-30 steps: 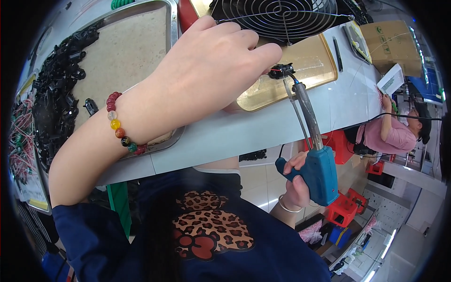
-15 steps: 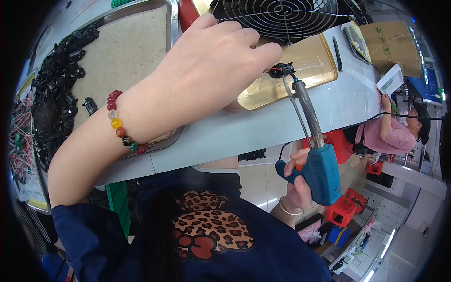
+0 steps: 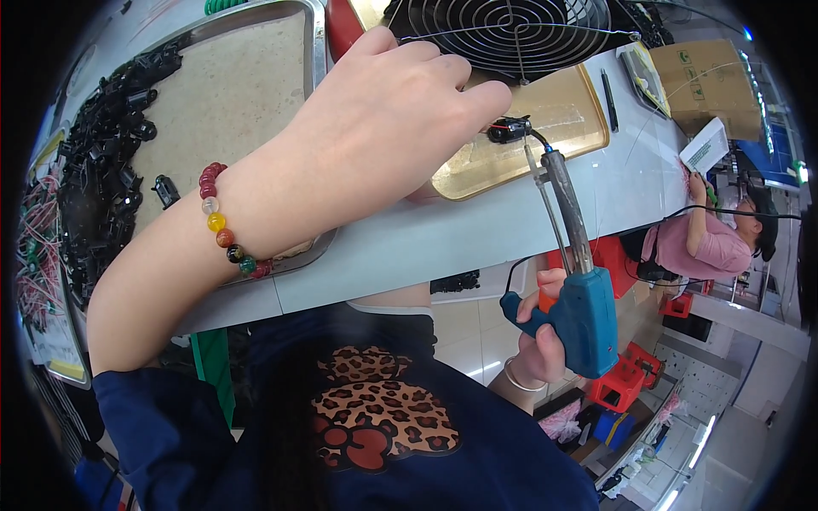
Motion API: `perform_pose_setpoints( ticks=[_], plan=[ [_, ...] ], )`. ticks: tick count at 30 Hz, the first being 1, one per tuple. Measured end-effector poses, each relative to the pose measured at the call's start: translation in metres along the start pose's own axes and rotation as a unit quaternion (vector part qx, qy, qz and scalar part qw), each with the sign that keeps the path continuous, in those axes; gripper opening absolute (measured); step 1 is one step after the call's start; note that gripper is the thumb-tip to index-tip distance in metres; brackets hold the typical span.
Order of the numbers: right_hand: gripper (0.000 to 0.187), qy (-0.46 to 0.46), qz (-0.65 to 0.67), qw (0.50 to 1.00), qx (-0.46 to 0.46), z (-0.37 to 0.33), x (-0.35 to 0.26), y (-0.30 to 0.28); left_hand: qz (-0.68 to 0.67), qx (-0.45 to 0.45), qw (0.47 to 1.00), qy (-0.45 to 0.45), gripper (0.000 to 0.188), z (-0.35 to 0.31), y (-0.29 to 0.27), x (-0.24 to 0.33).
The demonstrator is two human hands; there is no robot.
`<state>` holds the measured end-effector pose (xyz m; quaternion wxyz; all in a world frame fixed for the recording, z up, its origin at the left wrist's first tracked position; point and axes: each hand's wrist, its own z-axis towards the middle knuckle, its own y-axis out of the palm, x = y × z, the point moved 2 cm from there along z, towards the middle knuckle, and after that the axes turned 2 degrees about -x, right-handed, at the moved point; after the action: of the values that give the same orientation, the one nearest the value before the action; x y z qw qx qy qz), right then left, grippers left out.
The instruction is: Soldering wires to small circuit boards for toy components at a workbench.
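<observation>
My left hand reaches across a shallow gold tray, back of the hand up and fingers curled. At its fingertips is a small black plastic part with a bit of red wire showing; the grip itself is hidden under the hand. My right hand is wrapped round the handle of a blue soldering gun, fingers by its orange trigger. The gun points up and away, its bent tip and thin solder feed tube at the right end of the black part. Whether the tip touches it, I cannot tell.
Beyond the gold tray stands a fan with a wire guard. At left, a metal-rimmed tray bears many black parts, near bundled wires. A pen and a cardboard box lie right; a person in pink sits beyond.
The soldering gun has shifted slightly down and to the right, its tip now at the black part's right end. My left hand has barely moved.
</observation>
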<state>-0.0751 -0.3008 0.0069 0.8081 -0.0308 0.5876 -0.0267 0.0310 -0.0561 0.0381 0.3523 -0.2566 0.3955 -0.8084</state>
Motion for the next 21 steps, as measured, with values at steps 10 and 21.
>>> perform_pose_setpoints(
  ticks=[10, 21],
  plan=[
    [0.036, 0.039, 0.004, 0.999, 0.016, -0.0004, -0.0013, 0.0056, 0.009, 0.005, 1.0, 0.001, 0.013, -0.0003, 0.0005, 0.0001],
    [0.033, 0.068, -0.001, 0.998, 0.017, 0.0004, -0.0006, 0.0047, 0.016, 0.01, 1.0, 0.005, 0.014, -0.001, 0.0002, -0.0001]
  ],
)
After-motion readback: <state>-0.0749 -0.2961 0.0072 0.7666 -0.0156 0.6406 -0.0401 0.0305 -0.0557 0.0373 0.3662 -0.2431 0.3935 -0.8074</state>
